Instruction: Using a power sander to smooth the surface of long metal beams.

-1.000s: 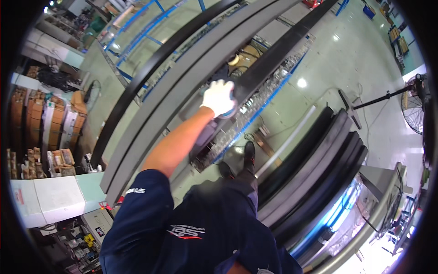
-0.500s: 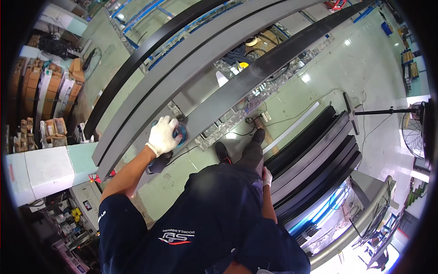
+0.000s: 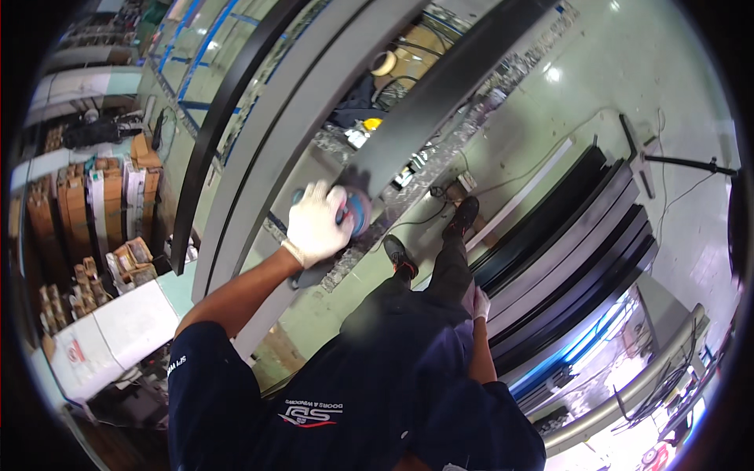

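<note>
My left hand [image 3: 314, 228], in a white glove, is stretched forward and shut on a round blue hand tool [image 3: 357, 210]. The tool rests at the near end of a long dark profile [image 3: 455, 86] that runs away to the upper right over a rack. Pale grey profiles [image 3: 314, 102] and a thin black one [image 3: 224, 110] lie alongside it on the left. My right hand [image 3: 477, 302], also gloved, hangs beside my thigh with loose fingers and nothing in it. My black shoes [image 3: 400, 255] stand on the green floor below.
Stacked black and grey profiles [image 3: 565, 235] lie on the floor to my right. Cardboard boxes [image 3: 102, 196] and a white bench [image 3: 118, 330] are at the left. A black stand [image 3: 675, 161] and a cable [image 3: 518, 169] cross the floor at the right.
My left hand has drawn back along the dark profile from far out to its near end and now grips the blue tool. My right hand stays by my side.
</note>
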A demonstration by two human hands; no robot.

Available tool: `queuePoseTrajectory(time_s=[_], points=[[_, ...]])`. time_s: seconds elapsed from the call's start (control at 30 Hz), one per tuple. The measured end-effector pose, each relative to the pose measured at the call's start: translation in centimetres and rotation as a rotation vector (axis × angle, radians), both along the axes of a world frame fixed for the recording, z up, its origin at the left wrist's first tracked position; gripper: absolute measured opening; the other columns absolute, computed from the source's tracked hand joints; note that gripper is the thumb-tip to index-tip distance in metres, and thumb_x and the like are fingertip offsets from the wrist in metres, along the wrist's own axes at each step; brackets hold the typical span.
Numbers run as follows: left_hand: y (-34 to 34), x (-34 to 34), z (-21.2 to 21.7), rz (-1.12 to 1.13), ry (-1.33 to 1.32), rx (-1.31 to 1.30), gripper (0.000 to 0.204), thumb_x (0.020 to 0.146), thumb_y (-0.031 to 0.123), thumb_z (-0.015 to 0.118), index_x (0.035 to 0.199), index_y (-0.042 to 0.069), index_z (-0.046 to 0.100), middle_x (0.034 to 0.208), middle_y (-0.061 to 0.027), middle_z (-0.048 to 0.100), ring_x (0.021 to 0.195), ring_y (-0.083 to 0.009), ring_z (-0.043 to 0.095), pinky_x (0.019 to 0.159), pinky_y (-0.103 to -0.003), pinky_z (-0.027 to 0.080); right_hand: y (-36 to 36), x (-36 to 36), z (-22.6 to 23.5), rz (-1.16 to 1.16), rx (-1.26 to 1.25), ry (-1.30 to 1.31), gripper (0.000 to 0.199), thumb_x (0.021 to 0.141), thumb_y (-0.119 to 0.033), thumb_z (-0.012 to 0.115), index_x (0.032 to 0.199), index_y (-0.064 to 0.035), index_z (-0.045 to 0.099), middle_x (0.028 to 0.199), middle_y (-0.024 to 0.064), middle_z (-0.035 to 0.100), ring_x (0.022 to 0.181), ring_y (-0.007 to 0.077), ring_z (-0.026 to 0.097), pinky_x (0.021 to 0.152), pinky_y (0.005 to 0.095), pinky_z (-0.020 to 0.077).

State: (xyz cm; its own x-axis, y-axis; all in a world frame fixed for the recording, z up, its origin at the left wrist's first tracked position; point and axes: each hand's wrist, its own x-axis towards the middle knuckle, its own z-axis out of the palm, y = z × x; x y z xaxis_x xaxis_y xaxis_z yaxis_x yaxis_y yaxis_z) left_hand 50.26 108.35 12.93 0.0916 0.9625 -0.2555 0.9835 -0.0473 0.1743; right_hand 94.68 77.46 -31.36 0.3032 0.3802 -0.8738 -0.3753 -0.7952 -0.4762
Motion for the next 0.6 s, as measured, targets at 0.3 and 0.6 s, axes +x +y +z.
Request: queuePoseTrajectory(time_s=[0.3, 0.6], points=[[27.2, 14.0, -3.1, -0.25, -0.011, 0.205, 0.029, 0.088, 0.031, 0.083, 0.103, 0.013, 0.066, 0.105, -0.0133, 0.067, 0.101, -0.0393, 0.071, 0.085, -0.054, 0.059, 8.8, 0.6, 2.9, -0.071, -0.026, 0.091, 0.04, 0.112, -0.035, 0.08, 0.128, 0.002, 0.081, 0.107, 0.0036, 0.081, 0.095, 0.0146, 0.073, 0.088, 0.0307, 0.0578], [45.8, 23.0, -1.5, -0.186, 0.065, 0.122, 0.044, 0.092, 0.038, 0.072, 0.124, 0.009, 0.082, 0.129, -0.0227, 0.081, 0.123, -0.0404, 0.078, 0.108, -0.049, 0.06, 8.2, 0.9, 5.3, -0.221, 0.06, 0.054, 0.034, 0.11, -0.034, 0.081, 0.119, -0.0013, 0.082, 0.097, 0.003, 0.078, 0.085, 0.0148, 0.071, 0.078, 0.0312, 0.0563]])
